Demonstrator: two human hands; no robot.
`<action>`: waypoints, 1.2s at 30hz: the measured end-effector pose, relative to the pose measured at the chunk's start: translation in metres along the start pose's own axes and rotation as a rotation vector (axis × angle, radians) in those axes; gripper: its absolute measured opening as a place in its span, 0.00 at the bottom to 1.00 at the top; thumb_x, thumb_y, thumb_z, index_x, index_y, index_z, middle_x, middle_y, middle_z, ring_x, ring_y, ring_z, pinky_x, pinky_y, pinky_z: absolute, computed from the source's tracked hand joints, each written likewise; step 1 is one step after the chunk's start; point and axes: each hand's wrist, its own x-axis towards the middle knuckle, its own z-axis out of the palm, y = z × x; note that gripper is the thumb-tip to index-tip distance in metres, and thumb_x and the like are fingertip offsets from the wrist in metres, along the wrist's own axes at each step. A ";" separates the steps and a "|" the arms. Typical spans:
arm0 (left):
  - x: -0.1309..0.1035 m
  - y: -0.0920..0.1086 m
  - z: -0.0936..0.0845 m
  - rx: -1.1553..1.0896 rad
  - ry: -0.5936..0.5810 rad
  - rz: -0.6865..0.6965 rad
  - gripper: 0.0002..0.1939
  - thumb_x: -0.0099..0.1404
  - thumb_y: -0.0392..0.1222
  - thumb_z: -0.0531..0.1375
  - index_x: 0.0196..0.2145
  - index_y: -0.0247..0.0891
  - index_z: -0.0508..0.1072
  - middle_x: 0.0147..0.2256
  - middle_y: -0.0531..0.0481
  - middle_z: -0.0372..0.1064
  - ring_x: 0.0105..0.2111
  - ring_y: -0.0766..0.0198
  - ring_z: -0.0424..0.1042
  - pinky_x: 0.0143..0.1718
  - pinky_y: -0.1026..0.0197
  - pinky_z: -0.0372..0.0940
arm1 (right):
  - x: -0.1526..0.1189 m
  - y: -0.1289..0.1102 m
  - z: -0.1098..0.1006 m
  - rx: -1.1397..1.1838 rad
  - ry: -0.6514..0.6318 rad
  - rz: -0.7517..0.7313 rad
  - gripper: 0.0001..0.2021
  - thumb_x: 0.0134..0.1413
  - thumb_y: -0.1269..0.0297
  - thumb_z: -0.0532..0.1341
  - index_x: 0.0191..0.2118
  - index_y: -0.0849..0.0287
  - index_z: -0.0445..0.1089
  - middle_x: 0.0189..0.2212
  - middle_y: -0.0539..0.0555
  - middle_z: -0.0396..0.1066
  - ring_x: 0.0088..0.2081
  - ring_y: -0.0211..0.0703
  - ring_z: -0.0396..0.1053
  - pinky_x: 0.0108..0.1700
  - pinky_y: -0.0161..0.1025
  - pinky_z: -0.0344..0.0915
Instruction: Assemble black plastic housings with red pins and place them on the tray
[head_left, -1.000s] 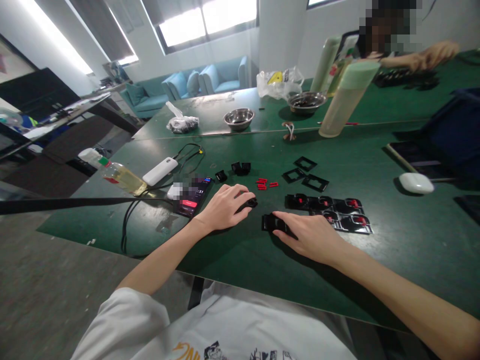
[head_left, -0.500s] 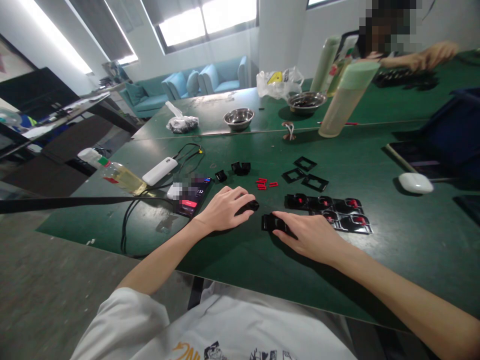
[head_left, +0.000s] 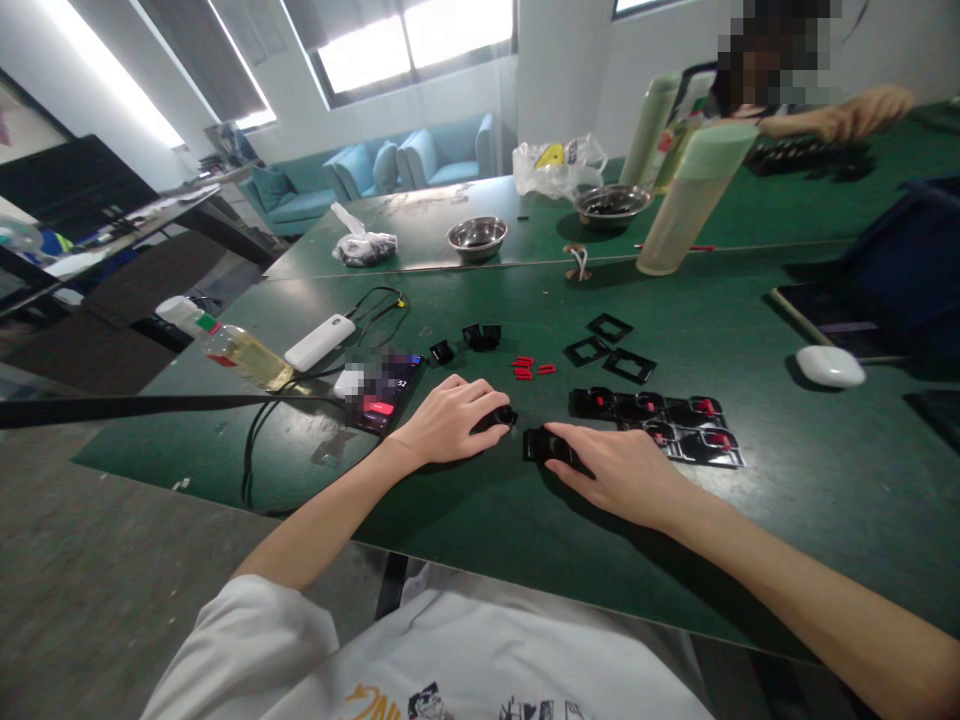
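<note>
My left hand (head_left: 459, 420) is closed around a small black plastic part (head_left: 495, 417), low over the green table (head_left: 465, 520). To its right, my right hand (head_left: 626, 470) grips a flat black plastic piece (head_left: 541, 445) between thumb and fingers, partly covered by the hand. A narrow gap separates the two pieces. Just beyond the hands lie several small red clips (head_left: 524, 367). Black assembled pieces with red inserts (head_left: 694, 412) stand in two rows beyond my right hand. Three flat black frames (head_left: 630, 364) rest farther back, and a few black block-like parts (head_left: 481, 337) sit beyond my left hand.
A phone (head_left: 390, 390), a white power bank (head_left: 320, 342) with cables and a tilted bottle (head_left: 247, 357) are at left. Metal bowls (head_left: 478, 238) and a tall green-capped bottle (head_left: 694, 205) stand farther back. A white case (head_left: 830, 367) lies right; another person's hands (head_left: 844, 118) work across the table.
My left hand has shifted very slightly, and the black part in it has tilted a little. My right hand and the loose parts stay where they were.
</note>
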 end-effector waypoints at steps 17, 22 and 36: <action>-0.001 0.001 -0.002 -0.052 -0.016 0.014 0.14 0.75 0.50 0.60 0.50 0.39 0.74 0.45 0.47 0.79 0.45 0.56 0.78 0.52 0.52 0.62 | 0.000 0.000 0.001 -0.001 -0.007 0.014 0.19 0.72 0.56 0.59 0.61 0.60 0.71 0.51 0.63 0.82 0.44 0.56 0.83 0.38 0.41 0.73; -0.001 0.003 -0.002 -0.027 0.015 -0.047 0.22 0.73 0.61 0.61 0.49 0.39 0.73 0.45 0.45 0.78 0.44 0.54 0.77 0.49 0.52 0.64 | 0.000 0.000 0.000 0.015 -0.005 0.009 0.20 0.72 0.57 0.58 0.61 0.62 0.71 0.50 0.65 0.82 0.43 0.57 0.83 0.38 0.44 0.74; -0.001 0.008 0.008 -0.012 0.067 -0.099 0.16 0.74 0.57 0.62 0.42 0.40 0.74 0.39 0.49 0.78 0.38 0.58 0.76 0.42 0.56 0.65 | 0.000 -0.001 -0.002 0.007 -0.014 0.012 0.20 0.73 0.57 0.59 0.62 0.62 0.70 0.51 0.64 0.82 0.44 0.57 0.83 0.38 0.43 0.73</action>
